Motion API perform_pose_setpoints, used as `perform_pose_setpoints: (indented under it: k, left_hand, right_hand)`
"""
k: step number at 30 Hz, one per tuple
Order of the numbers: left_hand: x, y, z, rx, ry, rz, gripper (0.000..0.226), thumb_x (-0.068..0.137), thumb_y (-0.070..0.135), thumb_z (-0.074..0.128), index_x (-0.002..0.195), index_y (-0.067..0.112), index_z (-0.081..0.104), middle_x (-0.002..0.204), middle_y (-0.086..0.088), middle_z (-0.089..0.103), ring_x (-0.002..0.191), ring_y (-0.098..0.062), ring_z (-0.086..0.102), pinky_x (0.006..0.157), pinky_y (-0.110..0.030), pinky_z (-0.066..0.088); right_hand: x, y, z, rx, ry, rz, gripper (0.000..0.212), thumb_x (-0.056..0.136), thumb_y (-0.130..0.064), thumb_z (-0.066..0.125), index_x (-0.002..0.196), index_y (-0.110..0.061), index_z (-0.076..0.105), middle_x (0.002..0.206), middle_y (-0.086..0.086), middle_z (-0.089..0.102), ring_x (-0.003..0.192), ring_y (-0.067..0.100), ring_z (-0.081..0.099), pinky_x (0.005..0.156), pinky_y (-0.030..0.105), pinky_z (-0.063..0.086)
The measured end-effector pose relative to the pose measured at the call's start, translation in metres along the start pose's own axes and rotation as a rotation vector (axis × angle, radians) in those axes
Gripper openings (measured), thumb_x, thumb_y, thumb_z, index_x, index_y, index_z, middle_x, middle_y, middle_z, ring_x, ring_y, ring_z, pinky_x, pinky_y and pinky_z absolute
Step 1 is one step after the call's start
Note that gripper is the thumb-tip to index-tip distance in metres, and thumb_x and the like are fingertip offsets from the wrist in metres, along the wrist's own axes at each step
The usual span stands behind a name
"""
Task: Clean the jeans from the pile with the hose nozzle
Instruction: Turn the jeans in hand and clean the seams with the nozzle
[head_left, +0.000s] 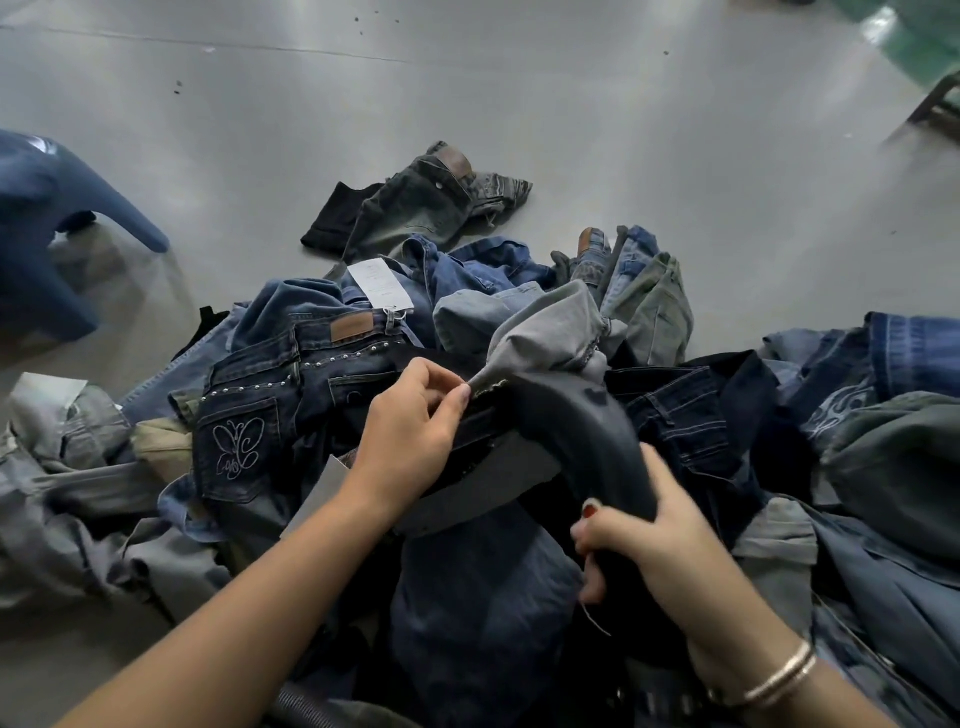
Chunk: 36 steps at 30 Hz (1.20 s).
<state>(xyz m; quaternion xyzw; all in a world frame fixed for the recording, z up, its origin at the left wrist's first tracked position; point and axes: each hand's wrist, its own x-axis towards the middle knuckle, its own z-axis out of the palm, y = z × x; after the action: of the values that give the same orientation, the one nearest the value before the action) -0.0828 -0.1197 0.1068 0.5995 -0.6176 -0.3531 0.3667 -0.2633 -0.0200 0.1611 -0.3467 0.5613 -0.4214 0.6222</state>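
Note:
A pile of jeans (291, 364) in blues and greys spreads across the floor in front of me. My right hand (654, 535) is shut around a dark curved hose nozzle (571, 426), whose tip points up and to the left at the frayed hem of a grey jeans leg (550, 332). My left hand (410, 431) pinches that hem between thumb and fingers, right at the nozzle tip. A ribbed dark hose (306, 701) shows at the bottom edge. Dark jeans with a stitched butterfly pocket (239, 447) lie just left of my left hand.
A blue plastic stool (41, 218) stands at the left. One dark faded pair of jeans (415, 208) lies apart on the grey floor (519, 93) beyond the pile. A white paper tag (379, 286) sits on the pile. A furniture leg (940, 104) shows at the far right.

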Motion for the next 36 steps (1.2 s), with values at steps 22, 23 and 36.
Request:
perform_pose_setpoints:
  k: [22,23,36]
  left_hand:
    - [0.002,0.016,-0.012,-0.169,-0.267,-0.04,0.03,0.064,0.016,0.046,0.091,0.027,0.047,0.072,0.012,0.06,0.063,-0.003,0.052,0.061,-0.022,0.042]
    - [0.001,0.017,-0.012,-0.157,-0.305,-0.016,0.031,0.067,0.013,0.049,0.093,0.028,0.046,0.077,0.01,0.061,0.066,-0.003,0.054,0.062,-0.021,0.044]
    - [0.002,0.017,-0.012,-0.046,-0.304,0.193,0.046,0.082,-0.005,0.061,0.098,0.034,0.041,0.086,0.008,0.062,0.077,-0.002,0.057,0.07,-0.013,0.042]
  right_hand:
    - [-0.003,-0.029,-0.034,-0.017,0.077,-0.093,0.034,0.073,0.014,0.061,0.096,-0.01,0.052,0.061,0.011,0.052,0.037,0.027,0.048,0.038,0.033,0.047]
    - [-0.005,-0.027,-0.027,-0.04,-0.019,-0.072,0.043,0.067,0.013,0.065,0.099,-0.014,0.055,0.061,0.011,0.052,0.036,0.028,0.048,0.038,0.032,0.046]
    - [0.001,-0.02,-0.027,-0.087,-0.037,-0.021,0.041,0.055,-0.009,0.066,0.088,-0.034,0.064,0.061,0.008,0.057,0.039,0.029,0.051,0.043,0.033,0.046]
